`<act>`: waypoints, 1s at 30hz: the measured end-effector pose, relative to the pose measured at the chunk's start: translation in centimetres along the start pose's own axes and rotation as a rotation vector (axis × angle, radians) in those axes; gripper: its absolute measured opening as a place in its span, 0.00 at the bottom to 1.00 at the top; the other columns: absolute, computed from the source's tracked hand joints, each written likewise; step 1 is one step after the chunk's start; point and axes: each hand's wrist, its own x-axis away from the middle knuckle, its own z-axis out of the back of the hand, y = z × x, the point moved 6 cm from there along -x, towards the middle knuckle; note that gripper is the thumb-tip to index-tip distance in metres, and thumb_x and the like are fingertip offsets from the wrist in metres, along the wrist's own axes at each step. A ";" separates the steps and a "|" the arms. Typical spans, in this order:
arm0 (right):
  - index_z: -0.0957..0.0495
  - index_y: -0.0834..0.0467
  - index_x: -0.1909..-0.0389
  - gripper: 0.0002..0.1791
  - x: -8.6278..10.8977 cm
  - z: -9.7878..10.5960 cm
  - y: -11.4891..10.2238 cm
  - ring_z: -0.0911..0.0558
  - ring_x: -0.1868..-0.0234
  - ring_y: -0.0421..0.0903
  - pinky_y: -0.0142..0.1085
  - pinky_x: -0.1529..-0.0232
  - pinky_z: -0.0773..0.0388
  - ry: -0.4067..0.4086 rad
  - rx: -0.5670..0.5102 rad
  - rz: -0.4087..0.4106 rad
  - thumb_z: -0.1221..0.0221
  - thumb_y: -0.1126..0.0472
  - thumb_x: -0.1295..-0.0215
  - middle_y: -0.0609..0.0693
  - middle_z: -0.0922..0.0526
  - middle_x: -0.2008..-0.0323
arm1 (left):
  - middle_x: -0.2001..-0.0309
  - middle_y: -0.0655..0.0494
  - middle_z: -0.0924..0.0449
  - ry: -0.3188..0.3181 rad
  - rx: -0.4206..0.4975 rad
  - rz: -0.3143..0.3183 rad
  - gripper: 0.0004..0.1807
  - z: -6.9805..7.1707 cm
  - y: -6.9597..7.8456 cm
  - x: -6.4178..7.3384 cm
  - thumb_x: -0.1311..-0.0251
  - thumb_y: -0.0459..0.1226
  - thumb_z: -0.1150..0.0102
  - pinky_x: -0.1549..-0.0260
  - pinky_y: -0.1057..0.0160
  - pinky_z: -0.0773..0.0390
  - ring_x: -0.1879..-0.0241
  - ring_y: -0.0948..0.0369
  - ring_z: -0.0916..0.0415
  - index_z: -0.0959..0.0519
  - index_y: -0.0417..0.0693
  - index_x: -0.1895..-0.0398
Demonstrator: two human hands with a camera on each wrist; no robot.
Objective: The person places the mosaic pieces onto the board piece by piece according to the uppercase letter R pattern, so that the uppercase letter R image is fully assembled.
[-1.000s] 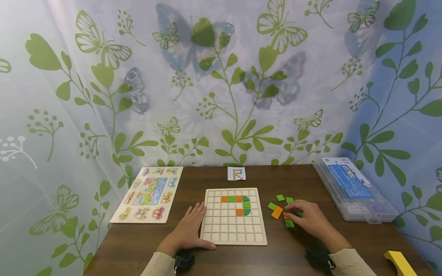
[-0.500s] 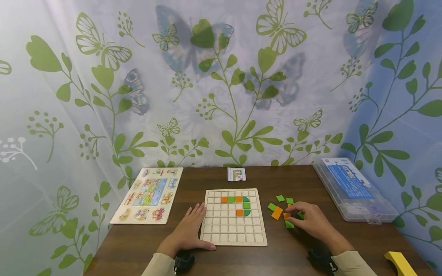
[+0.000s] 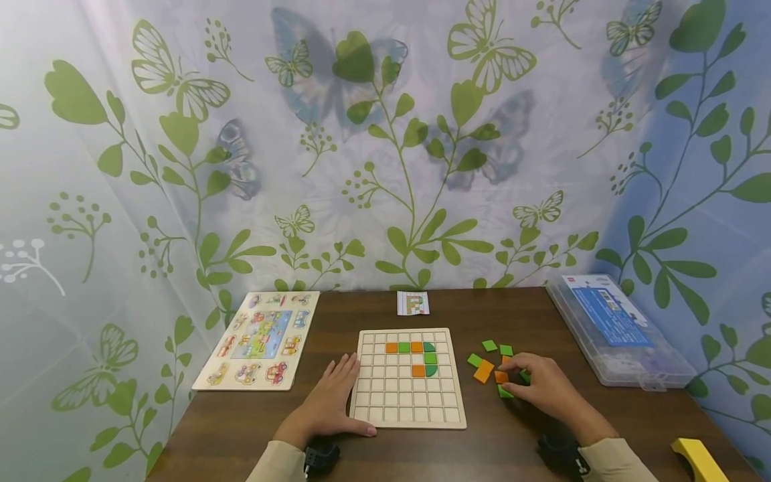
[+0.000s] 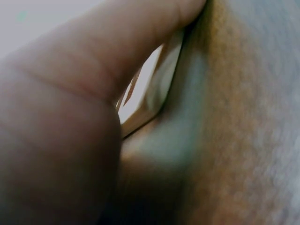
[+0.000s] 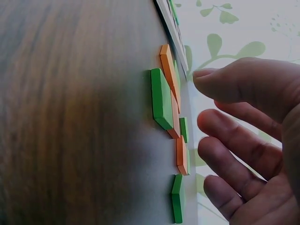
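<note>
My left hand [image 3: 330, 400] lies at the left side of a wooden grid board [image 3: 391, 395], fingers straight along its edge and thumb by the front corner. In the left wrist view, part of that hand [image 4: 65, 93] covers most of the board's edge [image 4: 161, 84]. Orange, green and dark-green pieces sit in several upper cells. Right of the board, my right hand [image 3: 547, 385] hovers over loose tiles, partly hiding some. The right wrist view shows its thumb and fingers apart with nothing between them, beside a green tile [image 5: 161, 101] and an orange tile [image 5: 181, 154].
Behind the board lies a small pattern card [image 3: 413, 303]. A picture puzzle board [image 3: 235, 348] is on the left. At the right stand a clear plastic case [image 3: 626, 361] and, near the front, a yellow block [image 3: 699, 458]. A patterned curtain [image 3: 337, 201] closes off the back.
My right hand has shifted slightly, and its thumb and fingertips show a little more of the orange tile beneath. The left hand and the board have stayed put.
</note>
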 end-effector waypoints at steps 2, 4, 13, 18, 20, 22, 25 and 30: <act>0.10 0.53 0.55 0.14 0.0 0.0 -0.1 0.15 0.57 0.48 0.53 0.56 0.16 0.007 -0.007 0.011 0.21 0.60 0.42 0.40 0.14 0.56 | 0.17 0.36 0.56 0.002 0.002 -0.003 0.76 0.0 0.0 0.0 0.52 0.79 0.36 0.25 0.36 0.56 0.19 0.41 0.59 0.51 0.32 0.17; 0.10 0.53 0.55 0.15 0.1 -0.1 -0.1 0.15 0.58 0.48 0.53 0.56 0.16 0.009 -0.013 0.021 0.21 0.61 0.43 0.41 0.14 0.57 | 0.17 0.36 0.56 0.000 0.002 -0.003 0.76 0.1 0.1 0.0 0.52 0.79 0.36 0.25 0.36 0.56 0.19 0.41 0.59 0.51 0.32 0.17; 0.10 0.52 0.55 0.16 0.0 -0.1 -0.3 0.15 0.57 0.47 0.54 0.54 0.16 -0.035 -0.020 0.018 0.20 0.59 0.44 0.42 0.14 0.56 | 0.17 0.38 0.56 -0.007 0.004 0.008 0.77 0.1 0.1 0.0 0.54 0.79 0.35 0.24 0.37 0.56 0.19 0.42 0.60 0.51 0.33 0.16; 0.10 0.53 0.54 0.16 0.1 -0.2 -0.4 0.15 0.58 0.46 0.53 0.54 0.16 -0.070 -0.037 0.014 0.20 0.60 0.44 0.43 0.14 0.55 | 0.16 0.40 0.57 -0.013 -0.003 0.020 0.78 -0.1 -0.1 -0.1 0.55 0.81 0.37 0.24 0.39 0.58 0.18 0.44 0.61 0.51 0.34 0.16; 0.10 0.53 0.54 0.17 0.1 -0.3 -0.4 0.16 0.58 0.46 0.51 0.55 0.16 -0.076 -0.047 0.021 0.20 0.60 0.45 0.43 0.14 0.56 | 0.16 0.40 0.58 -0.014 -0.005 0.025 0.78 -0.1 -0.1 -0.1 0.55 0.81 0.38 0.24 0.40 0.58 0.18 0.45 0.62 0.52 0.35 0.16; 0.10 0.54 0.55 0.17 0.1 -0.4 -0.3 0.16 0.59 0.45 0.49 0.56 0.16 -0.079 -0.056 0.032 0.19 0.60 0.45 0.42 0.14 0.57 | 0.16 0.40 0.58 -0.014 -0.004 0.026 0.78 -0.2 -0.2 -0.1 0.55 0.81 0.38 0.23 0.40 0.59 0.18 0.45 0.62 0.52 0.35 0.15; 0.10 0.54 0.55 0.17 0.1 -0.5 -0.2 0.16 0.60 0.44 0.46 0.57 0.16 -0.083 -0.064 0.047 0.19 0.60 0.46 0.42 0.14 0.58 | 0.16 0.40 0.58 -0.014 -0.004 0.028 0.78 -0.2 -0.2 -0.1 0.56 0.81 0.38 0.23 0.40 0.59 0.18 0.45 0.62 0.52 0.35 0.15; 0.10 0.53 0.56 0.16 0.2 -0.6 -0.1 0.17 0.61 0.42 0.44 0.58 0.16 -0.093 -0.077 0.045 0.19 0.61 0.47 0.42 0.14 0.58 | 0.16 0.41 0.58 -0.017 0.000 0.029 0.78 -0.2 -0.2 -0.1 0.55 0.81 0.38 0.23 0.40 0.59 0.18 0.45 0.62 0.53 0.35 0.15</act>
